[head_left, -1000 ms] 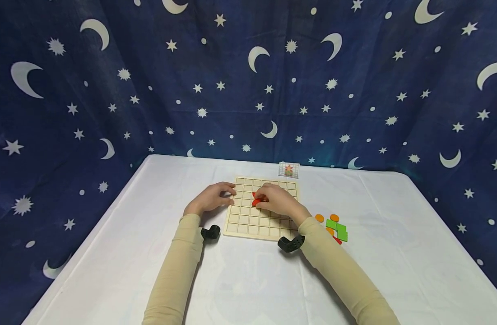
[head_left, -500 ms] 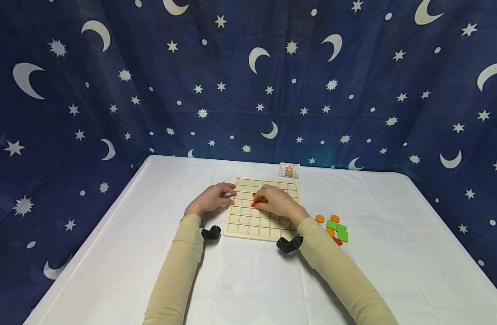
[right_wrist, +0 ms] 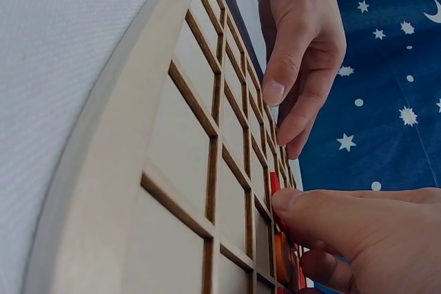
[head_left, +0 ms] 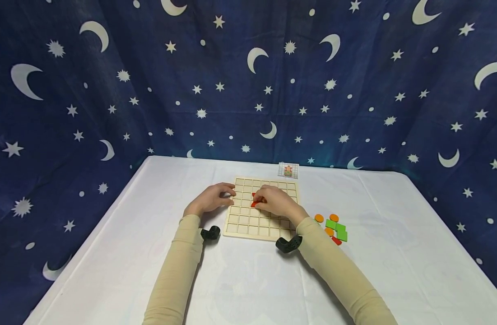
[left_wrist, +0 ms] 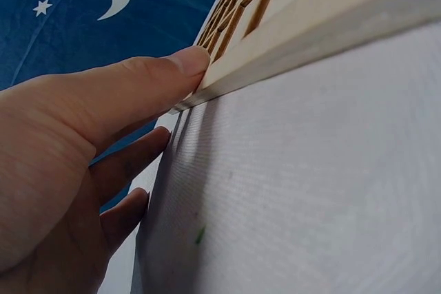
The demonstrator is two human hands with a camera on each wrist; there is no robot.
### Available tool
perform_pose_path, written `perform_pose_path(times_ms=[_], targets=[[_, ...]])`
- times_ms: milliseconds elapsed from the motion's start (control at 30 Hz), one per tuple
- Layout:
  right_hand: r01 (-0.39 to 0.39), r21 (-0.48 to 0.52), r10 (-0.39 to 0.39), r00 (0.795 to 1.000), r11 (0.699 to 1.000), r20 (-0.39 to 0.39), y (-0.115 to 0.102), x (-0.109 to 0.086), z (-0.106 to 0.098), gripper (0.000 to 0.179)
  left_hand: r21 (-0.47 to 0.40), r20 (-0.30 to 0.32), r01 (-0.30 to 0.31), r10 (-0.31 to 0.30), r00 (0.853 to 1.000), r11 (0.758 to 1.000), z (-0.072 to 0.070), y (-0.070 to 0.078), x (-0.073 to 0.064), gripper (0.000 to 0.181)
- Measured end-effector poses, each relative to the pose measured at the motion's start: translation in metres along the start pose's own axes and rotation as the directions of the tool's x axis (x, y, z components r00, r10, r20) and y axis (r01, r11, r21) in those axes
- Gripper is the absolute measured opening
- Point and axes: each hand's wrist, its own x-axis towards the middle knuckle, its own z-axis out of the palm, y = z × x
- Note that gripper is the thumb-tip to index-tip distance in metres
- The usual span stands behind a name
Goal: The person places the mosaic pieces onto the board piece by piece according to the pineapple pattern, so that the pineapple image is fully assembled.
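A square wooden grid board (head_left: 248, 220) lies on the white table, its cells framed by thin raised strips. My left hand (head_left: 210, 197) rests at the board's left edge; in the left wrist view the thumb (left_wrist: 182, 67) touches the rim, fingers relaxed beside it. Over the middle cells, my right hand (head_left: 276, 201) pinches a small flat red piece (head_left: 254, 204) down at the grid. Another bit of red (head_left: 254, 194) shows by its index finger. In the right wrist view an orange piece (right_wrist: 282, 256) sits in the grid below the thumb; the hand hides the rest.
Right of the board lie several loose pieces: orange discs (head_left: 334, 218), green squares (head_left: 341, 235) and a red piece (head_left: 336, 241). A small pattern card (head_left: 288, 170) with a flower-like picture is behind the board. A dark starry cloth (head_left: 248, 126) hangs behind the table.
The right hand has shifted very slightly over the red piece, and its wrist has turned a little. The left hand stays at the board's edge.
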Motion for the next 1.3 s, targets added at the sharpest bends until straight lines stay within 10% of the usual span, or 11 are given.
perform_pose_path(times_ms=[500, 1300], targets=[[-0.01, 0.052, 0.013, 0.998, 0.999, -0.056, 0.006, -0.014, -0.009, 0.025, -0.006, 0.006, -0.029, 0.029, 1.0, 1.0, -0.003, 0.002, -0.003, 0.031], [-0.405, 0.092, 0.409, 0.912, 0.91, -0.028, 0.083, -0.136, -0.057, 0.042, -0.012, 0.0, 0.0, 0.0, 1.0, 1.0, 0.001, -0.003, -0.004, 0.032]])
